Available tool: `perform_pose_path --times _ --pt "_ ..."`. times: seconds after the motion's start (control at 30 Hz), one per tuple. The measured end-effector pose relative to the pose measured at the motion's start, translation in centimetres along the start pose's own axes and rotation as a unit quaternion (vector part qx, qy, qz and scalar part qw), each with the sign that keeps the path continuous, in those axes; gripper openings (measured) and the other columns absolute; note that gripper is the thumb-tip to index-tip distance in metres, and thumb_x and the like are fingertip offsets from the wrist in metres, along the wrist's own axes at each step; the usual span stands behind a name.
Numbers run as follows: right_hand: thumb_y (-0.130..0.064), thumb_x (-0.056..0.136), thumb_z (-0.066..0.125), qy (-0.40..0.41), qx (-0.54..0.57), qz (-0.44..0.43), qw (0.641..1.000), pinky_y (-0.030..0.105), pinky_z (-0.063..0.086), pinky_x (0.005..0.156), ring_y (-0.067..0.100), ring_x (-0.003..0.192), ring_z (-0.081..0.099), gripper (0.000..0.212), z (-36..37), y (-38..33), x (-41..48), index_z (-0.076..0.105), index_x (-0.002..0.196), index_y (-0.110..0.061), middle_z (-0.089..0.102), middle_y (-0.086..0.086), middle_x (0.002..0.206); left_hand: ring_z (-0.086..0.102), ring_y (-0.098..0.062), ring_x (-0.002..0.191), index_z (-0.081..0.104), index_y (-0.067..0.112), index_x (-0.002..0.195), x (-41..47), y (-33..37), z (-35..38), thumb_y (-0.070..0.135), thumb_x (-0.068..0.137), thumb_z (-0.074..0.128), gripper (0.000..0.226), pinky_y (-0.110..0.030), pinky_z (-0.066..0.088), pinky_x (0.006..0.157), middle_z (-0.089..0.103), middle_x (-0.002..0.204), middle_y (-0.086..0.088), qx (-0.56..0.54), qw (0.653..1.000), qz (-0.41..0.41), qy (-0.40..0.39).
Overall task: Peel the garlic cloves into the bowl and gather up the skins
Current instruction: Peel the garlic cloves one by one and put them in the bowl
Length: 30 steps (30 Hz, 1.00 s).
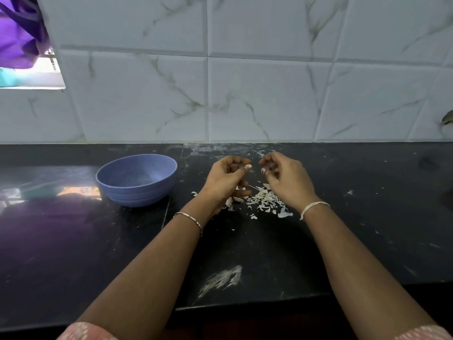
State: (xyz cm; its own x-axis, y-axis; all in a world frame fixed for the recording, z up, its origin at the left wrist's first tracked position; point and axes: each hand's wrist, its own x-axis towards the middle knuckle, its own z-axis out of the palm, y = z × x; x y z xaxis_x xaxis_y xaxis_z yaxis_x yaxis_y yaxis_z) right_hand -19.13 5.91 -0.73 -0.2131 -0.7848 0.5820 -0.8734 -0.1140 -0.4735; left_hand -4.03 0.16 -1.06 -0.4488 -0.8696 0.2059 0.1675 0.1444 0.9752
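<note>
A blue bowl [137, 180] stands on the black counter [245, 253], left of my hands. My left hand [226, 179] is curled and pinches a small pale garlic clove [248, 166] at its fingertips. My right hand [285, 179] hovers a short gap to the right, fingers curled, with a pale bit at the thumb tip; whether it holds a skin I cannot tell. A heap of white garlic skins [263, 201] lies on the counter beneath and between both hands. The bowl's inside shows no cloves from this angle.
A white marble-patterned tiled wall [245, 94] rises behind the counter. A window opening with purple cloth [19, 33] is at the top left. A whitish smear [221, 279] marks the counter near its front edge. A dark fixture [447, 119] shows at the right edge.
</note>
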Motion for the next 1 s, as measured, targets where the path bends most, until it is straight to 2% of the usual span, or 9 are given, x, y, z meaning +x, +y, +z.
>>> perform_pose_path --times 0.07,0.13,0.2,0.33,0.43,0.53,0.77,0.87,1.0 --pt "-0.022 0.094 0.060 -0.011 -0.028 -0.009 0.999 0.025 0.047 0.067 0.007 0.074 0.064 0.013 0.3 -0.3 -0.2 0.066 0.105 -0.026 0.069 -0.014 0.079 0.057 -0.009 0.058 0.061 0.009 0.106 0.0 0.5 -0.3 0.010 0.092 0.066 0.016 -0.032 0.059 0.055 0.057 0.087 -0.005 0.017 0.999 0.020 0.020" --pt "-0.033 0.089 0.068 -0.020 -0.077 -0.015 0.997 0.021 0.038 0.057 0.009 0.071 0.061 0.007 0.4 -0.7 -0.3 0.067 0.089 -0.026 0.061 -0.015 0.071 0.060 -0.011 0.060 0.061 0.011 0.103 -0.1 1.3 -0.9 0.013 0.089 0.070 0.017 -0.031 0.057 0.054 0.059 0.090 -0.006 0.046 0.997 0.047 0.042" --pt "-0.035 0.080 0.077 -0.017 -0.109 -0.022 0.994 0.021 0.034 0.053 0.009 0.069 0.054 0.024 0.5 -0.8 -0.4 0.055 0.071 -0.028 0.053 -0.016 0.069 0.061 -0.011 0.060 0.062 0.012 0.098 -0.5 2.5 -1.8 0.015 0.088 0.072 0.014 -0.028 0.055 0.051 0.060 0.089 -0.005 0.064 0.994 0.068 0.060" --pt "-0.014 0.087 0.067 -0.038 -0.099 -0.052 0.993 0.033 0.051 0.074 0.014 0.085 0.059 0.014 1.0 -1.2 -0.4 0.059 0.084 -0.025 0.060 -0.011 0.088 0.060 -0.010 0.061 0.064 0.017 0.092 -1.4 5.4 -5.5 0.016 0.090 0.069 0.005 -0.023 0.048 0.047 0.063 0.078 0.003 0.161 0.973 0.115 0.115" --pt "-0.021 0.093 0.063 -0.059 -0.085 -0.078 0.992 0.028 0.050 0.074 0.010 0.086 0.061 0.009 1.1 -2.3 -0.5 0.066 0.101 -0.023 0.065 -0.011 0.092 0.062 -0.011 0.075 0.065 0.022 0.087 -1.9 7.0 -10.0 0.019 0.088 0.068 0.004 -0.026 0.050 0.070 0.066 0.079 0.008 0.355 0.912 0.142 0.148" --pt "-0.029 0.089 0.068 -0.089 -0.103 -0.104 0.985 0.023 0.039 0.066 0.009 0.081 0.058 0.003 1.4 -3.9 -0.4 0.066 0.088 -0.026 0.057 -0.016 0.083 0.064 -0.018 0.093 0.065 0.026 0.090 -2.7 7.6 -13.4 0.024 0.087 0.064 0.004 -0.034 0.052 0.086 0.070 0.096 0.004 0.519 0.845 0.062 0.113" --pt "-0.028 0.096 0.056 -0.167 -0.150 -0.153 0.962 0.033 0.050 0.078 0.016 0.100 0.060 0.017 4.1 -8.3 0.1 0.071 0.105 -0.028 0.067 -0.009 0.104 0.060 -0.025 0.094 0.065 0.022 0.099 -3.1 7.3 -14.7 0.021 0.087 0.057 0.014 -0.034 0.046 0.076 0.066 0.105 0.000 0.675 0.732 -0.006 0.091" --pt "-0.030 0.095 0.055 -0.184 -0.204 -0.139 0.951 0.033 0.049 0.077 0.022 0.101 0.062 0.019 4.9 -9.3 0.9 0.071 0.105 -0.027 0.069 -0.003 0.107 0.061 -0.026 0.092 0.067 0.020 0.100 -2.8 7.1 -14.8 0.021 0.088 0.052 0.019 -0.034 0.044 0.072 0.066 0.103 -0.002 0.684 0.724 -0.009 0.089" --pt "-0.038 0.091 0.061 -0.252 -0.262 -0.105 0.926 0.031 0.044 0.073 0.027 0.100 0.064 0.021 5.9 -10.0 1.7 0.071 0.103 -0.023 0.068 0.005 0.106 0.061 -0.026 0.098 0.070 0.025 0.107 -2.8 7.0 -14.6 0.026 0.094 0.050 0.024 -0.033 0.042 0.073 0.068 0.109 0.000 0.652 0.752 0.020 0.094"
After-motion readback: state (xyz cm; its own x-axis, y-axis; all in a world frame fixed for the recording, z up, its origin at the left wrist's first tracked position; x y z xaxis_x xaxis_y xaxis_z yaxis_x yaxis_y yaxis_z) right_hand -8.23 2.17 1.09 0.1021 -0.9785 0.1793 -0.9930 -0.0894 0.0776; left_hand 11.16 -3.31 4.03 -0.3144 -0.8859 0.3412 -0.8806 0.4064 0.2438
